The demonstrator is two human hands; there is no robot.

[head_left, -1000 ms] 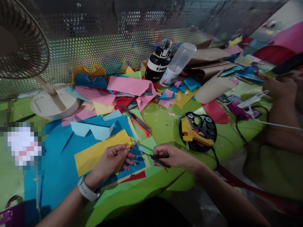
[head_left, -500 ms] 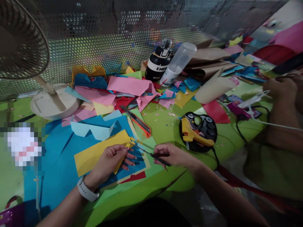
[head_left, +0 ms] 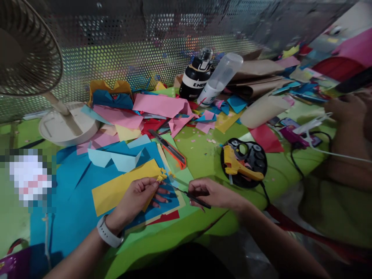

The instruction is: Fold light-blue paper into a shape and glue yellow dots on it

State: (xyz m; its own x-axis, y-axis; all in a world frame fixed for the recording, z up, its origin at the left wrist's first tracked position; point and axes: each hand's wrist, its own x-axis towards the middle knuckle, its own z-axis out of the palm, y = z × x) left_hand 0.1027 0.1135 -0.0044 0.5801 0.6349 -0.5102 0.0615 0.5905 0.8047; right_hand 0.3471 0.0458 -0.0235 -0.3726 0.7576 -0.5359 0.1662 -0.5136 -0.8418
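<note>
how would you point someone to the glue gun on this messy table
Start at the black bottle standing against the perforated metal wall, then come straight toward the camera across the green table. The yellow glue gun lies on a round black tray, the only yellow plastic tool among flat paper scraps.

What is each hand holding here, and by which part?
Left hand pinches the yellow paper strip near its right end; right hand grips the thin black tool by its handle end.

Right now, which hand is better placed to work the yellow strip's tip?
Probably the right hand: it grips the thin tool, aimed at the strip's tip. The left hand pinches the yellow strip.
</note>
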